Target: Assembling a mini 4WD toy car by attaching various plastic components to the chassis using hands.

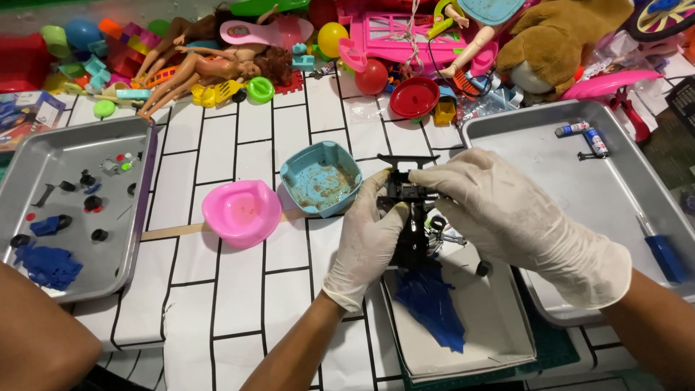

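- The table (289, 123) is covered in a white sheet printed with black brick lines; a heap of bright plastic toys, dolls (210, 61) and a brown plush animal (557, 36) crowds its far edge.
- Two shallow metal trays flank the work area. The right tray (622, 181) holds small batteries (586, 135) and a blue-handled screwdriver (662, 253); the left tray (43, 159) holds small black wheels and blue plastic pieces.
- A white shallow box (492, 326) lies below the hands with a blue plastic shell (431, 300) resting in it.
- The right hand (521, 217), in a wrinkled white glove, comes in from the right — its fingers are curled over the top and right side of the black toy-car chassis (411, 217), gripping it.
- The left hand (369, 239), gloved too, rises from below; its thumb and fingers are closed on the chassis's left side.
- A pink plastic bowl (241, 212) and a teal squarish bowl (321, 177), smeared brown inside, sit just left of the hands.
- The chassis is held above the white box, near the table's middle. Its long axis runs away from the person — one end with a flat crossbar points toward the toy heap, the other toward the box. It is matte black moulded plastic, angular and stripped of its shell, with small metal parts showing at its right.
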